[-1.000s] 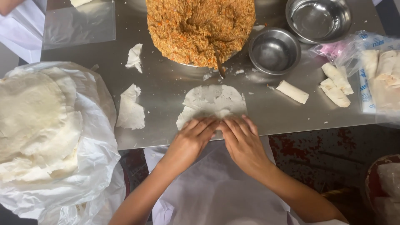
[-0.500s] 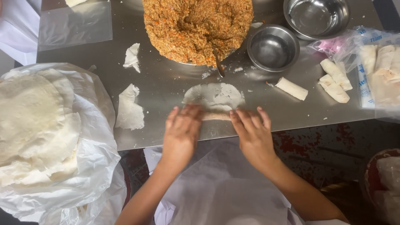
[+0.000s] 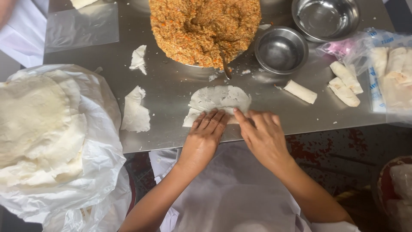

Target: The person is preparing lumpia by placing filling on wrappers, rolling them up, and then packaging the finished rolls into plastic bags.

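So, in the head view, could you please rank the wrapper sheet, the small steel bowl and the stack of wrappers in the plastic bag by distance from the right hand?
1. Wrapper sheet: under the right hand's fingertips.
2. Small steel bowl: beyond it, slightly right.
3. Stack of wrappers: far left, in the plastic bag.

Under my fingers the wrapper [image 3: 221, 98] is pale white, the filling mound [image 3: 204, 28] orange-brown with carrot flecks, the table [image 3: 171, 86] dull grey steel.
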